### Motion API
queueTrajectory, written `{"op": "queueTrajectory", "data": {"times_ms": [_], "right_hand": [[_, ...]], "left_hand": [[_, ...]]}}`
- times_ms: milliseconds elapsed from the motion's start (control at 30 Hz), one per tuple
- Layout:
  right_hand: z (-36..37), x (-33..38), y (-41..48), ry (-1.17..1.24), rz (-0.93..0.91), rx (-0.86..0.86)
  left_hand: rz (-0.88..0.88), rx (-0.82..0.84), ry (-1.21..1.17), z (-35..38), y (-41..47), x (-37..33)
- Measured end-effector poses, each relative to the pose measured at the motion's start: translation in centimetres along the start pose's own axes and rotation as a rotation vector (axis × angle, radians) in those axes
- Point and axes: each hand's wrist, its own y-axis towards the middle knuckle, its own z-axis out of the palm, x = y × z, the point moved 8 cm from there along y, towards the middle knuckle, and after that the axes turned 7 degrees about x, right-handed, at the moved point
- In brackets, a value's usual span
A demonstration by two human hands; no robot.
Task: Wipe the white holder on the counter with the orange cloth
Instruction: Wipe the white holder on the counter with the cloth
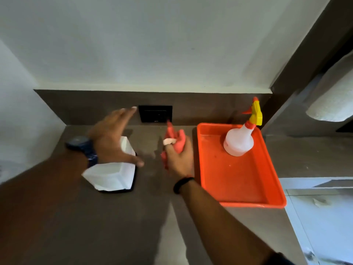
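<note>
- Two bare forearms closest to the lens, coming in from the bottom corners over a dark grey counter (118,226); watch on the left wrist, dark band on the right.
- Left hand (112,138) spread wide, fingers apart, gripping nothing; hovering over the white holder (108,175), thumb tip just by its right edge. Too blurry to say if actually touching.
- White holder sitting on the counter toward the left, on what looks like a dark base, tilted a bit to the counter edge, well short of the back wall.
- Right hand (178,159) closed tight around the orange cloth (174,138), bunched up with a tail poking out the top. Held just right of the holder, not on it.
- Off to the right: orange tray (238,188) with a spray bottle (238,142) standing in its far end; black socket plate (155,113) on the backsplash behind.
- Looks like the setup step: cloth in hand, holder about to be steadied, no wiping contact yet.
- Next move probably calls for clamping the left hand on the holder so it doesn't slide, then bringing the cloth across to the left and onto the white surface.
</note>
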Motion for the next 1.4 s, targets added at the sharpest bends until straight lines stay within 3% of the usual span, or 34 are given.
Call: {"op": "queueTrajectory", "data": {"times_ms": [167,267,367,500,800,1100,1400], "right_hand": [[5.9,-5.6,0.4,0.045,0.137,0.100],[8.6,-7.0,1.0,0.089,0.158,0.159],[10.2,-8.0,0.7,0.011,0.206,0.225],[8.9,-8.9,-0.6,-0.131,0.216,0.157],[9.3,-7.6,-2.8,-0.216,-0.010,0.061],[8.9,-8.8,-0.5,-0.155,0.210,0.011],[9.0,-7.7,-2.0,-0.146,0.059,-0.011]], "left_hand": [[-0.172,0.368,0.151,2.1,-3.0,6.2],[-0.182,0.460,0.153,4.1,-3.3,7.2],[-0.151,0.390,0.181,4.8,-2.8,6.9],[-0.123,0.352,0.179,4.8,-2.4,6.6],[-0.101,0.293,0.141,4.6,-2.4,6.8],[-0.133,0.290,0.150,5.4,-2.2,7.7],[-0.091,0.252,0.128,5.1,-2.1,7.7]]}}
